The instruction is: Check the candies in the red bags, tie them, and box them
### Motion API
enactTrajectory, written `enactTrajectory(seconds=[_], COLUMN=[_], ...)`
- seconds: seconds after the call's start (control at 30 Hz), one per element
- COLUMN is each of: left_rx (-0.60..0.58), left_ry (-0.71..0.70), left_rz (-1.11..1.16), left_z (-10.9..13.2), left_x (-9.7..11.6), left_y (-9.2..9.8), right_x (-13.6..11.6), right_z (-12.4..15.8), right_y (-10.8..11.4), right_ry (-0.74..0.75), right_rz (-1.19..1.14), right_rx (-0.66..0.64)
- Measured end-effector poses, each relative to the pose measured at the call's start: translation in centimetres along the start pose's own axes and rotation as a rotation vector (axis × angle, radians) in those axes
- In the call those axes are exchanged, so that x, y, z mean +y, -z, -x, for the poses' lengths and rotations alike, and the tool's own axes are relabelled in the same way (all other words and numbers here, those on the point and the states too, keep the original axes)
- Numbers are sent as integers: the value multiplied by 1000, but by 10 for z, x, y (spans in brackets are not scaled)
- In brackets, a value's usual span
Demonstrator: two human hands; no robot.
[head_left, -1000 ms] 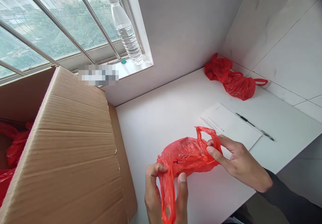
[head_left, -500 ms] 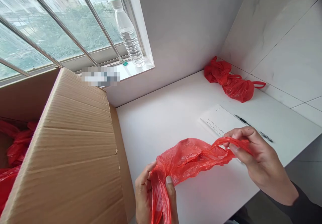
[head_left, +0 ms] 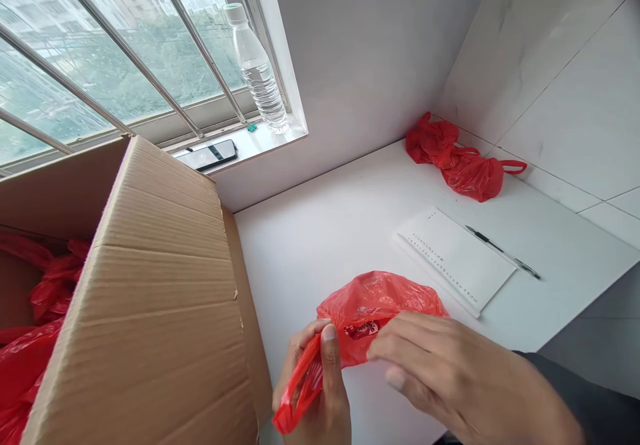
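Observation:
My left hand (head_left: 323,382) grips the gathered neck of a red plastic bag (head_left: 385,290), thumb on top. One loop of the bag sticks out from this hand toward me. A dark red packet with white lettering (head_left: 363,329) shows at a gap in the bag; the rest of it is hidden. Over the right part of the bag, my right hand (head_left: 450,365) has its fingers bent and its thumb apart from them. Its fingertips are at the gap's edge, and I see nothing pinched between them.
A tall cardboard box (head_left: 160,298) with red bags (head_left: 50,292) inside stands at left. Tied red bags (head_left: 470,165) lie by the far wall. A notebook (head_left: 460,258) and a pen (head_left: 503,252) rest on the white table (head_left: 310,232). On the sill are a water bottle (head_left: 263,85) and a phone (head_left: 207,156).
My right hand has let go of the bag's stretched end and moved left and nearer, over the bag. The bag is less drawn out, and the lettered packet now shows.

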State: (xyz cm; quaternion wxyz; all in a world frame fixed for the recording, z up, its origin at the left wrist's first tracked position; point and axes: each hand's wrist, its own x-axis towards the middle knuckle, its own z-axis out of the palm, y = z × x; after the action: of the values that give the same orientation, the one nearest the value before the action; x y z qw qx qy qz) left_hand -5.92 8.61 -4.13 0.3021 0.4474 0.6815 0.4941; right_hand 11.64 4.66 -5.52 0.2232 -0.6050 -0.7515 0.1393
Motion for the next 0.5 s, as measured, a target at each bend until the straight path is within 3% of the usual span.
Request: enactTrajectory(seconds=[0.17,0.27,0.4,0.5], left_rx=[-76,-122,-177,-193], left_ry=[62,211,321,326], left_rz=[5,85,146,119], left_z=[2,3,2,1], left_x=[2,5,7,7], left_y=[3,6,9,7], right_x=[9,13,17,23], right_z=[-37,-49,-61,-66], right_y=[-4,1,13,14], right_ry=[107,25,-113,-110], right_rz=[181,221,271,272], right_rx=[-262,-393,-447,-447])
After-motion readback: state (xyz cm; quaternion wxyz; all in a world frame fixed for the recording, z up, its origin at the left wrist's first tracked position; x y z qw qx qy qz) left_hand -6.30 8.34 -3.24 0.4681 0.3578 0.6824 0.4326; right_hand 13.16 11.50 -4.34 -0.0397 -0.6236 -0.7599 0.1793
